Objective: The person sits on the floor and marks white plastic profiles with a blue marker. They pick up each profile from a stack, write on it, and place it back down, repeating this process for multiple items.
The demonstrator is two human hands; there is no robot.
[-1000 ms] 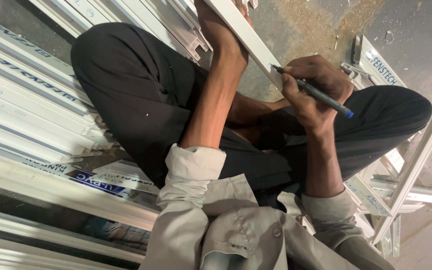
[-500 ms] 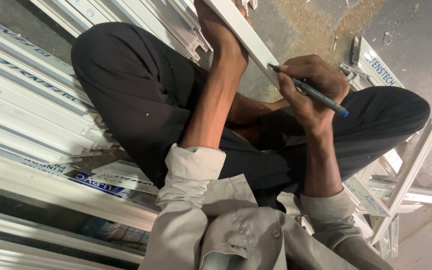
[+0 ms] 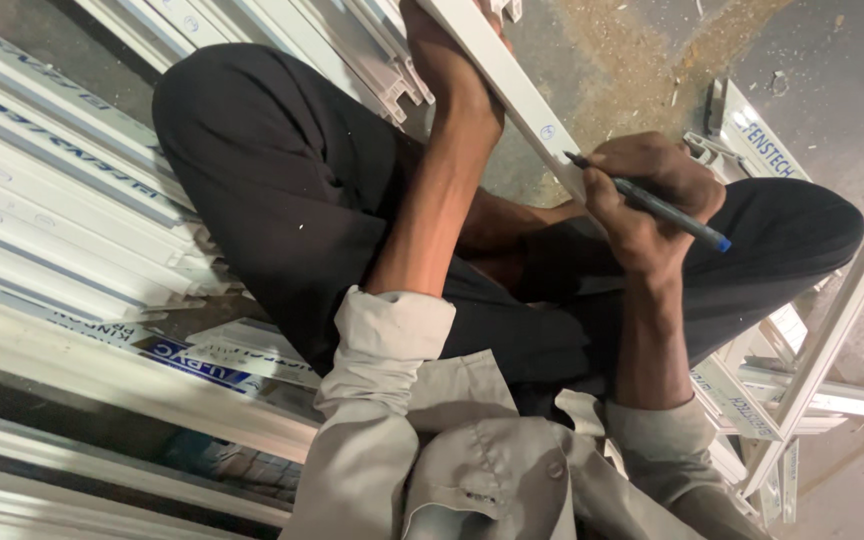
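I sit cross-legged in black trousers on the floor. A white plastic profile bar (image 3: 512,95) slants across my lap from the top middle down toward my right hand. My left hand (image 3: 452,60) reaches up along the bar and grips it near the frame's top; its fingers are mostly hidden behind the bar. My right hand (image 3: 652,200) is closed around a dark pen with a blue end (image 3: 652,205). The pen's tip touches the bar's lower end, beside a small circular mark (image 3: 548,132) on the bar's face.
Long white profile bars (image 3: 62,220) lie stacked on the left, some with blue printed film. Short white offcuts (image 3: 802,360) are piled at the right by my knee. Sawdust (image 3: 642,60) covers the grey concrete floor at the top.
My right hand and the pen have shifted very slightly up and left along the bar. The left hand and the bar stay put.
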